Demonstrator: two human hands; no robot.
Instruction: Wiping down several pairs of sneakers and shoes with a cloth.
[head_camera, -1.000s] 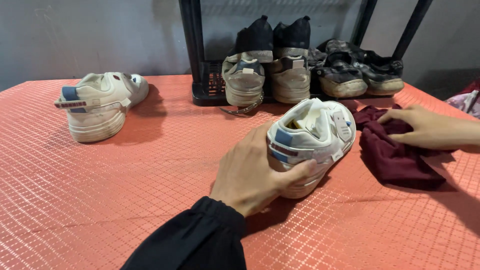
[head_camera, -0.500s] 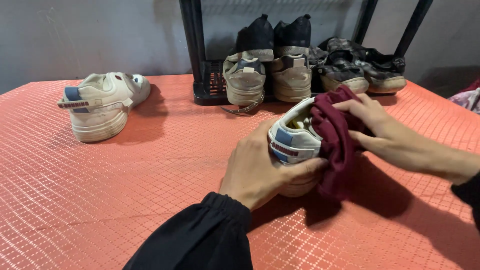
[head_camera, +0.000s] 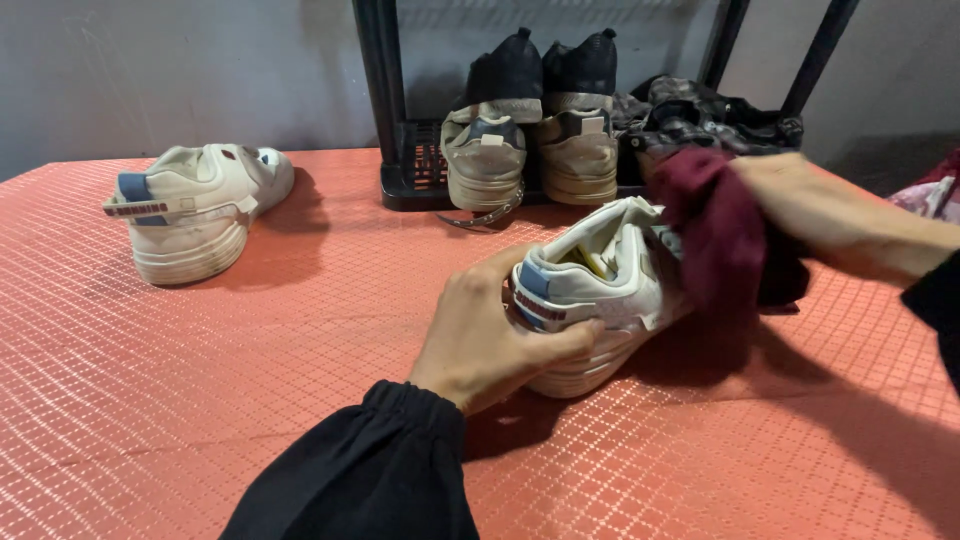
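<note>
Red table (head_camera: 200, 400), sneaker (head_camera: 590, 290) mid-surface, seemingly.

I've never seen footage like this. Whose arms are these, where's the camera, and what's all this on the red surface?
There is no machine here: these are one person's own two bare hands, filmed by a camera worn on their head and looking down. The left hand, in a black sleeve, grips the heel of a white sneaker on a red table. The right hand holds a maroon cloth against the front of that sneaker. The matching second sneaker stands apart at the far left. At the back, a black rack holds two beige-soled dark shoes and some darker shoes beside them.
</note>
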